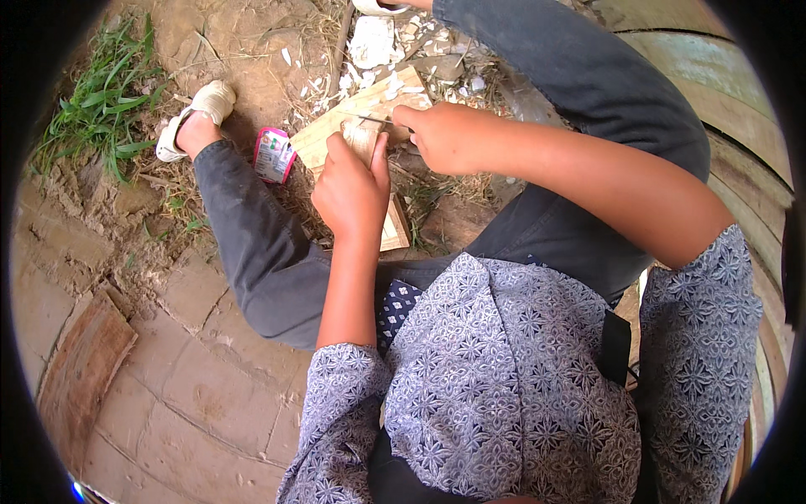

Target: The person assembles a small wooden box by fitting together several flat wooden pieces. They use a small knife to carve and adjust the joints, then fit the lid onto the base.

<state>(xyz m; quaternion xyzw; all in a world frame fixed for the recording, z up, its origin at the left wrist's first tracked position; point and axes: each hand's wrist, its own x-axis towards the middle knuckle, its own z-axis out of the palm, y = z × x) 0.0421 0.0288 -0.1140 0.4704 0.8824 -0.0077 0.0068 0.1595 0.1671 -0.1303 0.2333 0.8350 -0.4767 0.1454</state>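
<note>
My left hand is closed round a small pale block of wood, thumb along one side and fingers along the other. From the right, my right hand grips a knife, its handle hidden in the fist. The thin dark knife blade lies across the far end of the block and seems to touch it. Beneath both hands is a light wooden board, slanting up to the right. Another pale wooden piece shows below, near my lap.
White wood shavings litter the ground beyond the board. A pink-edged packet lies left of it, by my leg. Grass grows at far left. A wooden plank rests on brick paving, and curved slats rise at right.
</note>
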